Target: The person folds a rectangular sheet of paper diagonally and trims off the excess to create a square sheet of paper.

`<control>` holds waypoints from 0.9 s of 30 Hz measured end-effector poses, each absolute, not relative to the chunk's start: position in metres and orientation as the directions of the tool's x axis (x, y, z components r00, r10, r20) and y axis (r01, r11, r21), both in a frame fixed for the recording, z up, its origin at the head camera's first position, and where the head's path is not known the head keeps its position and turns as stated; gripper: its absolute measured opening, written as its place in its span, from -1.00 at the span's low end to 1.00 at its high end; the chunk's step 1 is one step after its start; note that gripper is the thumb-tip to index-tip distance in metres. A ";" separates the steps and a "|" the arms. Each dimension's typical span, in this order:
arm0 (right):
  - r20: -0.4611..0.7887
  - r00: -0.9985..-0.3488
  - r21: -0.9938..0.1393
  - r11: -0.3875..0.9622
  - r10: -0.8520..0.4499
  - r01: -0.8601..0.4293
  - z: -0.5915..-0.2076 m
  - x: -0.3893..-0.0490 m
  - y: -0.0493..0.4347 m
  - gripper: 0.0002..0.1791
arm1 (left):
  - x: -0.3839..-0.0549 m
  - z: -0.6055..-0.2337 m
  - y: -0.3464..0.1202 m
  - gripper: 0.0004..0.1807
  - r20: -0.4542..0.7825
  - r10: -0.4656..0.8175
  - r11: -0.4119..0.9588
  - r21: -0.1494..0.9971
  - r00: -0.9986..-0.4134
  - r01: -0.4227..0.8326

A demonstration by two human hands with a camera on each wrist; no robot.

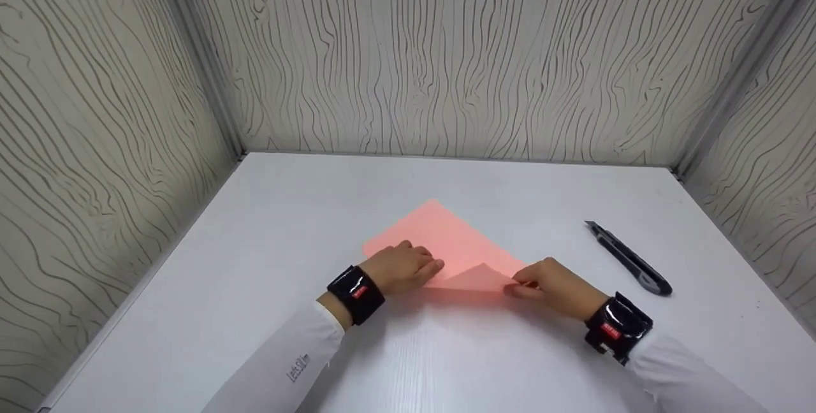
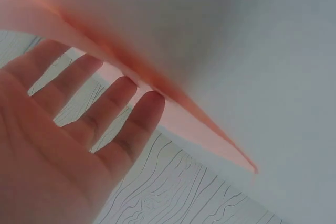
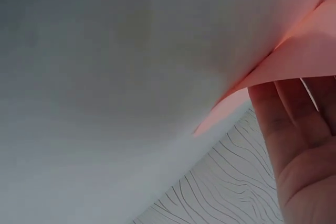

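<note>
Pink paper (image 1: 456, 241), one sheet near one knife (image 1: 628, 258), meets two hands: left hand (image 1: 398, 268), fingers apart; right hand (image 1: 554, 287), fingers pinching it.

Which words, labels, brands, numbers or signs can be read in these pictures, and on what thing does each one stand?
"LetsSLim", middle letters uncertain: white fabric left sleeve.
Left red label on the left shiny black wristband: lettering too small and blurred to read.
Right red label on the right shiny black wristband: likewise unreadable.
Pink paper sheet, black-and-grey utility knife: no readable text.
</note>
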State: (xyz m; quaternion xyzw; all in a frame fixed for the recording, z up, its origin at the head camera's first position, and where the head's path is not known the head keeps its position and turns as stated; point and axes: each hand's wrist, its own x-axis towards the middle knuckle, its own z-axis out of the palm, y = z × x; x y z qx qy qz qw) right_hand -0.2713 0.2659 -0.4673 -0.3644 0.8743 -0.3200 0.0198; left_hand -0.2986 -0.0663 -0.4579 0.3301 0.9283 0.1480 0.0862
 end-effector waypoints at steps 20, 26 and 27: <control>0.004 -0.876 -0.710 0.615 -0.482 -0.342 -0.459 -0.282 0.265 -0.56 | -0.292 -0.450 -0.055 -0.34 -0.062 0.589 0.722 0.489 -0.806 0.490; -0.025 -0.892 -0.721 0.626 -0.451 -0.297 -0.462 -0.285 0.263 -0.58 | -0.287 -0.453 -0.047 -0.39 -0.016 0.593 0.741 0.401 -0.805 0.538; -0.031 -0.896 -0.719 0.633 -0.443 -0.288 -0.463 -0.285 0.263 -0.58 | -0.286 -0.454 -0.045 -0.39 -0.007 0.592 0.746 0.383 -0.806 0.545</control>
